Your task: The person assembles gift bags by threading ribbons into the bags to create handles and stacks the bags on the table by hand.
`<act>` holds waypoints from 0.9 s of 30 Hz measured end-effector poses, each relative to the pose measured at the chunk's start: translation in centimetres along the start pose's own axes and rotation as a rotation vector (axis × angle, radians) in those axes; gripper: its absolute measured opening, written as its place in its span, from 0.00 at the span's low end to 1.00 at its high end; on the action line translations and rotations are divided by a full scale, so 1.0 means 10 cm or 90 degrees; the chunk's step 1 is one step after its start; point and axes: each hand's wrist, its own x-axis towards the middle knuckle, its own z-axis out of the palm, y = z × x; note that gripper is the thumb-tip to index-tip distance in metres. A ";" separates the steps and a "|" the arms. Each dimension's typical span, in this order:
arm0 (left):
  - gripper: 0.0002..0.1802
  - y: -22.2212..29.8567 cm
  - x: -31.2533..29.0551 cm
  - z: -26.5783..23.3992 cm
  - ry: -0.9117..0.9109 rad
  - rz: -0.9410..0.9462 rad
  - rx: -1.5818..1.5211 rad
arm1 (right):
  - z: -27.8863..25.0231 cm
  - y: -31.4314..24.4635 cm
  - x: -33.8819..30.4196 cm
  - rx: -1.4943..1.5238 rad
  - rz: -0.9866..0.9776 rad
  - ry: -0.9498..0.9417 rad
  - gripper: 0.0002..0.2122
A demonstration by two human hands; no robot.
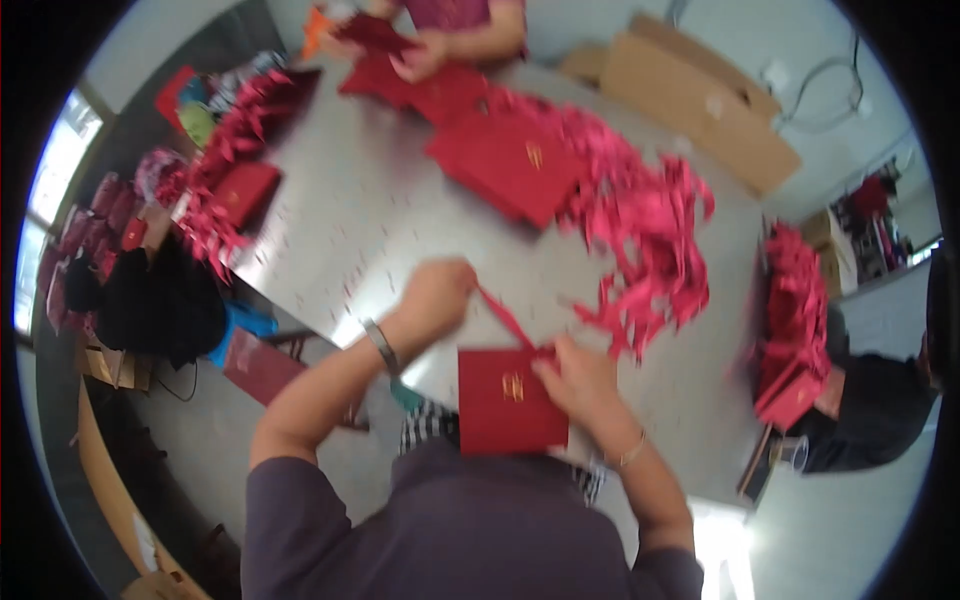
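A flat red square packet [500,410] with a gold emblem lies at the near table edge, in front of my body. My right hand [588,385] is closed on its upper right corner, thumb and fingers pressed together. From that corner a red ribbon [506,317] runs up and left, pulled taut. My left hand [440,293], slightly blurred, is closed around the ribbon's other end, above the table. Beyond my hands lies a stack of similar red packets [510,165], with a heap of loose pinkish-red ribbons [650,235] along its right side.
Across the grey metal table [340,190] another person's hands [425,55] hold a dark red piece. More ribboned packets [245,190] lie at the left edge. On the right, a person in black [870,415] is beside another ribbon pile [795,310]. Cardboard [690,100] stands at the back.
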 end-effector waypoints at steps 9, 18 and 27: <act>0.16 0.38 -0.49 -0.18 -0.124 0.111 -0.140 | -0.13 -0.06 0.16 0.037 -0.016 -0.011 0.15; 0.09 0.54 -0.67 -0.21 -0.205 -0.126 -0.241 | -0.14 -0.05 -0.14 0.077 -0.023 0.012 0.17; 0.07 0.44 -0.90 -0.15 -0.177 -0.134 -0.384 | -0.77 0.31 -0.84 0.256 0.078 -0.072 0.23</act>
